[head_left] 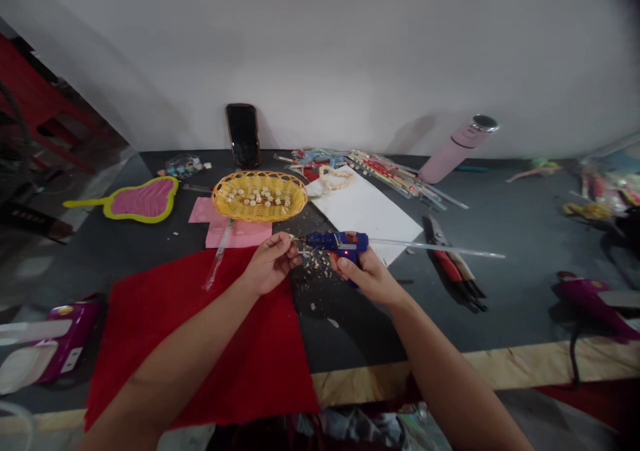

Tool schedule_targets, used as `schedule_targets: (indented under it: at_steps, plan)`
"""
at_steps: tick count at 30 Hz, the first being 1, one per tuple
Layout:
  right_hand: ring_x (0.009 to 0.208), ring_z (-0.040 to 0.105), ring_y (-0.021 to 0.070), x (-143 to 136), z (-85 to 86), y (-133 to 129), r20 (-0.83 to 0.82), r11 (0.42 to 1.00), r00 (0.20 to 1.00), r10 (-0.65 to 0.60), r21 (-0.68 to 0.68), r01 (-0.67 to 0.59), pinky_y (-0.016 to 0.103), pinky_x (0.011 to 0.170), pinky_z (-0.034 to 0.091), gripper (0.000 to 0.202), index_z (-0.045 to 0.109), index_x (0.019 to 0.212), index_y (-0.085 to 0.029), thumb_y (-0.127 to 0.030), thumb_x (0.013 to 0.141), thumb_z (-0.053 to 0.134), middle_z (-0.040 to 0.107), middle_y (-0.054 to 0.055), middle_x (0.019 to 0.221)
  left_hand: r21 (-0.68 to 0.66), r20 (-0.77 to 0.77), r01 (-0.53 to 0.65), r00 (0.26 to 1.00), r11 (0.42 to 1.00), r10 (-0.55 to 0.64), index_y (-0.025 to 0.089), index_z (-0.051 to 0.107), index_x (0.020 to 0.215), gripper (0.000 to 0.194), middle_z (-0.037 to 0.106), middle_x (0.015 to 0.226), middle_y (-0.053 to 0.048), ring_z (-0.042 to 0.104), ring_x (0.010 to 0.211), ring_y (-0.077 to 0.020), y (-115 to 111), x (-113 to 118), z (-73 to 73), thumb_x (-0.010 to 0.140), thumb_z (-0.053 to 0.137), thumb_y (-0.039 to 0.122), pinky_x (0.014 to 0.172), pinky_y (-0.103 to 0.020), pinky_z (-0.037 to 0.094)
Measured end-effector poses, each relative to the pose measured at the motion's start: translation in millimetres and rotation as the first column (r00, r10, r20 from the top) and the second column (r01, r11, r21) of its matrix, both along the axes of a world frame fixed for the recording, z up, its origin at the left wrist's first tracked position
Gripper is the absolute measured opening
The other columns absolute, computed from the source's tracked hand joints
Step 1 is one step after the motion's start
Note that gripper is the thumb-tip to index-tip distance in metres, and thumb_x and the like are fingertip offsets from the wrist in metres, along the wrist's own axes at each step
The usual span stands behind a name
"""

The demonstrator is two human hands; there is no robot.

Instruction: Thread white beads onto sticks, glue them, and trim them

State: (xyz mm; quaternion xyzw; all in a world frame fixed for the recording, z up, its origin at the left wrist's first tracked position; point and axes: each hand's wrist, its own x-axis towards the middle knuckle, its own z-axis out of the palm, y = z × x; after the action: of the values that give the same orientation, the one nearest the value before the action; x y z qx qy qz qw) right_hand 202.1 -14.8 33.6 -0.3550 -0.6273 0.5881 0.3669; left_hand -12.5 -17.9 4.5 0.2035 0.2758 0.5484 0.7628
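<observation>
My right hand [367, 274] is wrapped round the grip of a blue glue gun [333, 240], which points left and shows a small red light. A long clear glue stick [440, 247] juts out of its back end. At the nozzle tip, my left hand [273, 261] is closed in a pinch; what its fingertips hold is too small to name. Small pale crumbs [323, 262] lie on the table below the gun. Just behind my left hand stands a yellow oval basket [220, 208] with several small cream-coloured pieces [260, 198] in it.
Red felt [200, 344] and pink sheets [215, 236] lie left, near a yellow-rimmed pink paddle shape [143, 199]. White paper [365, 204], bundled sticks [387, 172], a pink bottle [455, 148] and red-handled pliers [450, 261] lie or stand right. A phone [243, 134] leans on the wall.
</observation>
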Motion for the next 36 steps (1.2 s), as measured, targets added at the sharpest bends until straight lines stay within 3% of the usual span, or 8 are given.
schedule_targets:
  at_steps: [11, 36]
  plan:
    - [0.060, 0.043, 0.0118, 0.9, 0.1, 1.9, 0.046, 0.995, 0.997, 0.067, 0.066, -0.070, 0.027, 0.056, 0.036, 0.026, 0.049, 0.090, -0.020, -0.046, 0.087, 0.051, 0.050, 0.000, 0.072, -0.018, 0.006, -0.014, 1.000, 1.000, 0.014, 0.015, 0.053, 0.068, 0.017, 0.049, 0.063, 0.002, 0.047, 0.060, -0.0088, 0.2, 0.3, -0.5, 0.074, 0.068, 0.019, 0.056, -0.023, 0.042]
    - [0.062, 0.046, 0.0119, 3.8, -5.3, 2.0, 0.012, 0.999, 1.000, 0.027, 0.023, -0.027, 0.026, 0.056, 0.041, 0.031, 0.048, 0.105, -0.021, -0.043, 0.085, 0.056, 0.057, 0.003, 0.085, 0.003, -0.034, 0.013, 0.999, 1.000, -0.012, 0.014, 0.053, 0.063, 0.020, 0.049, 0.060, 0.002, 0.047, 0.058, -0.0084, -0.7, 1.2, 3.4, 0.071, 0.071, 0.018, 0.056, -0.022, 0.043]
